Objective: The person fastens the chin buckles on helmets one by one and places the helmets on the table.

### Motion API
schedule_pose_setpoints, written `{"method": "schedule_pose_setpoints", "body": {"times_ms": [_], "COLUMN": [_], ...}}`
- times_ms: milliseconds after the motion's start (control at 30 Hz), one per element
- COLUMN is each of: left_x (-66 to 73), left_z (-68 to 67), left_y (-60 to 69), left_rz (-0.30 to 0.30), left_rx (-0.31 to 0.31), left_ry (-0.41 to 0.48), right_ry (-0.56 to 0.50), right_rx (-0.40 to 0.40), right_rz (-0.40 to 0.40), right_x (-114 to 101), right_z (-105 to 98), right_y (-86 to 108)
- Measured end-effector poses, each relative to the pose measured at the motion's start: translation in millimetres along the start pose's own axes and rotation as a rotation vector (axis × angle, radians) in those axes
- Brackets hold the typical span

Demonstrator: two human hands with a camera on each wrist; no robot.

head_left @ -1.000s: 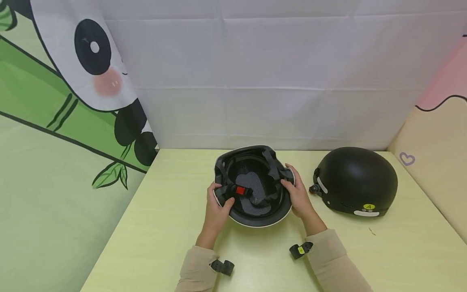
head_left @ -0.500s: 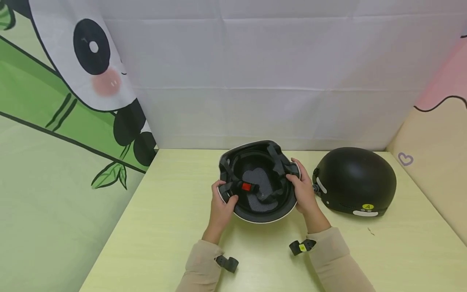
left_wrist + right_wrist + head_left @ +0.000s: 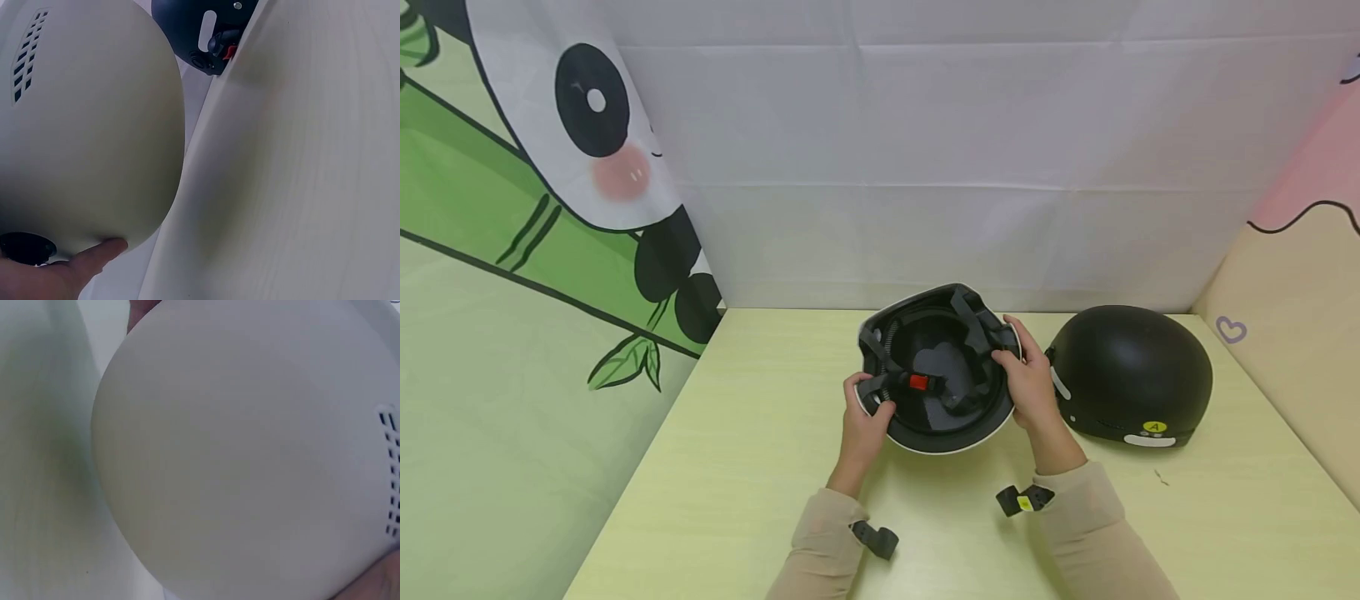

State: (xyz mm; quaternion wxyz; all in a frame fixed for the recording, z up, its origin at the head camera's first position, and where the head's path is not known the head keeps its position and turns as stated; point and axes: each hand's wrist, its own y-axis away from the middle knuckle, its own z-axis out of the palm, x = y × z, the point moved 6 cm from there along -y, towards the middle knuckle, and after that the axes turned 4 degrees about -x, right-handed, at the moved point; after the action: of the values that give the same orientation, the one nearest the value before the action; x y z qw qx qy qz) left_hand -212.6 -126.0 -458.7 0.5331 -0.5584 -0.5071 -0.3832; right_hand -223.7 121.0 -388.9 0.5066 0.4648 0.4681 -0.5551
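Both hands hold a white helmet [image 3: 951, 440] by its sides, its black padded inside facing up toward the head camera. My left hand [image 3: 862, 429] grips the left rim, thumb on the inner edge. On the opposite rim, my right hand [image 3: 1032, 385] has its thumb inside and fingers around the outside. A dark strap with a red buckle [image 3: 918, 382] lies across the opening. In the left wrist view the smooth white shell [image 3: 94, 137] hangs above the table, with a fingertip on it. Vent slots [image 3: 392, 469] show on the shell in the right wrist view.
A black helmet [image 3: 1131, 375] with a yellow sticker sits dome-up on the pale table [image 3: 722, 500], right beside my right hand. Behind the table hangs a white sheet [image 3: 925, 167]. A panda-patterned cloth [image 3: 512, 333] covers the left side.
Both hands have carried the white helmet slightly right and away from me, closer to the black helmet. The white helmet is tilted a little differently. The black helmet stays in place.
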Motion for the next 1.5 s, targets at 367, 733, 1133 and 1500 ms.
{"method": "schedule_pose_setpoints", "body": {"times_ms": [367, 733, 1133, 1500], "left_x": [-2.3, 11.8, -28.7, -31.5], "left_z": [10.8, 17.8, 27.5, 20.6], "left_y": [1.3, 9.3, 1.2, 0.5], "left_rz": [-0.094, -0.094, -0.152, -0.131], "left_rx": [-0.028, -0.041, -0.006, 0.039], "left_ry": [0.085, 0.179, 0.301, 0.131], "right_ry": [0.146, 0.290, 0.414, 0.398], "right_rx": [0.031, 0.067, 0.079, 0.131], "right_rz": [-0.007, 0.013, -0.020, -0.035], "right_x": [-15, -18, -20, -18], "right_z": [1, 1, 6, 6], "right_y": [0.4, -1.6, -3.2, -1.5]}}
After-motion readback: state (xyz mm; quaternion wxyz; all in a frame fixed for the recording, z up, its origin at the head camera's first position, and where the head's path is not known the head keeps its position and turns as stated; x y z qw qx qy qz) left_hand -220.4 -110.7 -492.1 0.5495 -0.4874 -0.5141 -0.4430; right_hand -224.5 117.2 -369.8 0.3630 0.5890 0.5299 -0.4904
